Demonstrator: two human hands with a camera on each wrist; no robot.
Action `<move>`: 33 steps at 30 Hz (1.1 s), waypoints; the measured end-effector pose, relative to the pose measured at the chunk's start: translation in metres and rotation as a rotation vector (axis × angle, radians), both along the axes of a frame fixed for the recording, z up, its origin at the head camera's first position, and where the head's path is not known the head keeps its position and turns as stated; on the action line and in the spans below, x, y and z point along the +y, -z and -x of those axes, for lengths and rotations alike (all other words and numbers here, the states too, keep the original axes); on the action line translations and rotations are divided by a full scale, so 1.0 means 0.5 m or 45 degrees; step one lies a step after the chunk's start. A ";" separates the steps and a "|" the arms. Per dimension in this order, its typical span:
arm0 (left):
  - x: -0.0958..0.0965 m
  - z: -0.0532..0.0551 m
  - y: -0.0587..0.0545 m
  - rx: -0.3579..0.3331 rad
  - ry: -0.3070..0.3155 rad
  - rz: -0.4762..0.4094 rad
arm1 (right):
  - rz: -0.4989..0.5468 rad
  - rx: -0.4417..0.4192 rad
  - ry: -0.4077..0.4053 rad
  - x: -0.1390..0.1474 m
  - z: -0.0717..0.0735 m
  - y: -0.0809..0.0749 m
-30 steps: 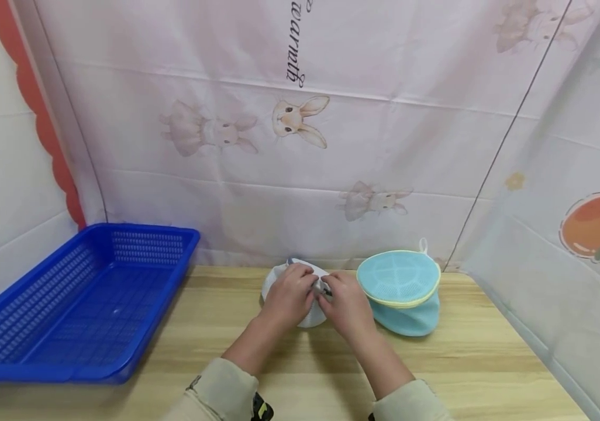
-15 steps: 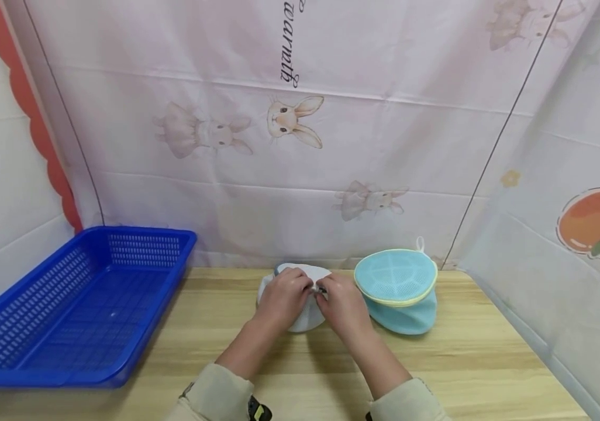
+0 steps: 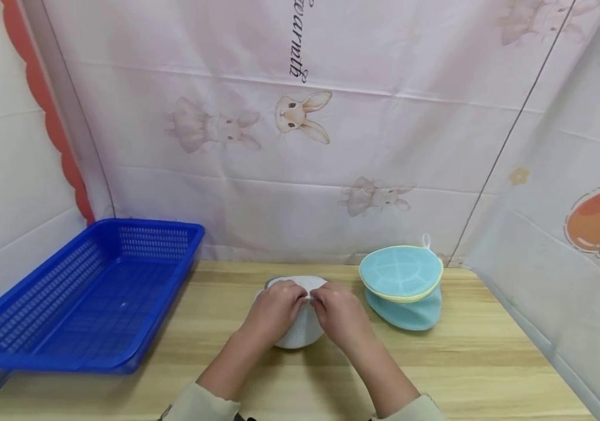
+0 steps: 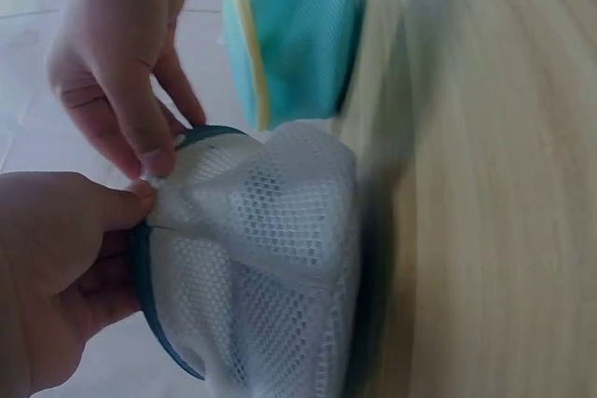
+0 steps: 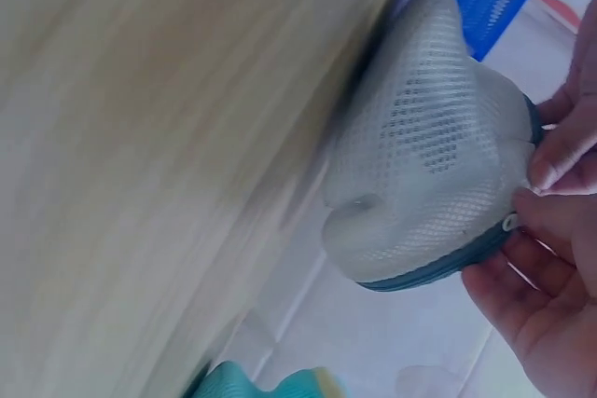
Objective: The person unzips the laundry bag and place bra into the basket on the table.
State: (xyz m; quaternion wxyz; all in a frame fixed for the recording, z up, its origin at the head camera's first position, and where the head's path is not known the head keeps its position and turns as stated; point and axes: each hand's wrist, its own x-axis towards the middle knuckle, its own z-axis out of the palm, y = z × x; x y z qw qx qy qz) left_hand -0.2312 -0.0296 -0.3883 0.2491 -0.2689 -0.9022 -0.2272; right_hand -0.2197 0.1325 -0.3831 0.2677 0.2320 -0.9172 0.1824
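A white mesh laundry bag point(image 3: 300, 332) with a dark blue zip edge point(image 4: 149, 291) stands on the table between my hands. My left hand point(image 3: 275, 311) pinches its rim from the left. From the right, my right hand point(image 3: 343, 314) pinches the same rim, fingertips close against the left ones. In the right wrist view a small zip pull point(image 5: 509, 222) shows at the edge near the right hand's fingers. The bag's mesh side bulges and folds below the rim. To the right sits a light blue mesh bag point(image 3: 402, 272) with yellow trim and a white loop.
A large blue plastic basket point(image 3: 195, 248) stands at the left of the wooden table point(image 3: 468, 351). Behind the table hangs a pale cloth point(image 3: 258, 219) printed with rabbits, and another patterned cloth point(image 3: 542, 280) closes off the right side.
Both hands have come slightly nearer the table's front with the white bag. Its upper panel has turned flatter, and the fingertips have drawn together. The light blue bag stays put.
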 end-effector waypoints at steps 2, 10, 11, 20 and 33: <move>-0.004 -0.008 -0.003 -0.058 0.005 0.010 | 0.006 -0.052 -0.012 -0.003 -0.008 -0.005; -0.026 -0.039 -0.004 -0.244 0.005 -0.026 | -0.018 -0.109 0.010 -0.011 -0.038 -0.012; -0.029 -0.041 -0.003 -0.260 0.002 -0.040 | -0.019 -0.112 0.018 -0.011 -0.041 -0.012; -0.052 -0.063 -0.012 -0.367 0.023 -0.114 | 0.021 -0.076 -0.029 -0.012 -0.062 -0.007; -0.041 -0.081 -0.024 -0.433 0.068 -0.069 | 0.224 -0.247 -0.129 0.004 -0.073 -0.008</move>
